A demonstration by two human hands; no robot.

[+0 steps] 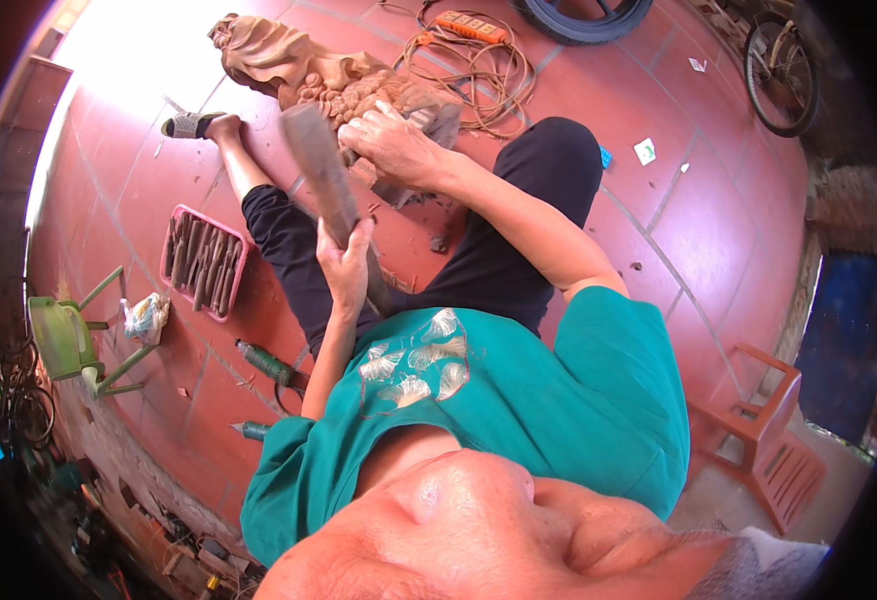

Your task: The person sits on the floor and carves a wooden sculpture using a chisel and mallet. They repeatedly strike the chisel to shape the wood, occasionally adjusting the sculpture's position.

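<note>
My left hand [346, 268] is wrapped round a long, flat-sided wooden mallet [327, 175], which tilts up and away from my lap. My right hand [397, 148] is closed at the near side of a carved wooden statue [304, 62]. What its fingers hold, if anything, is hidden. The statue lies on its side on the floor beyond my legs, with flowing folds at the far left end and finely cut round shapes towards my right hand. Wood chips [440, 243] lie between my legs.
To the left stand a pink basket [168, 262] of chisels, green power tools [265, 362] and a green plastic chair [65, 338] with a plastic bag [146, 318]. An orange power strip [471, 27] with coiled cord [504, 92] lies beyond the statue. A brown chair [764, 425] is at right.
</note>
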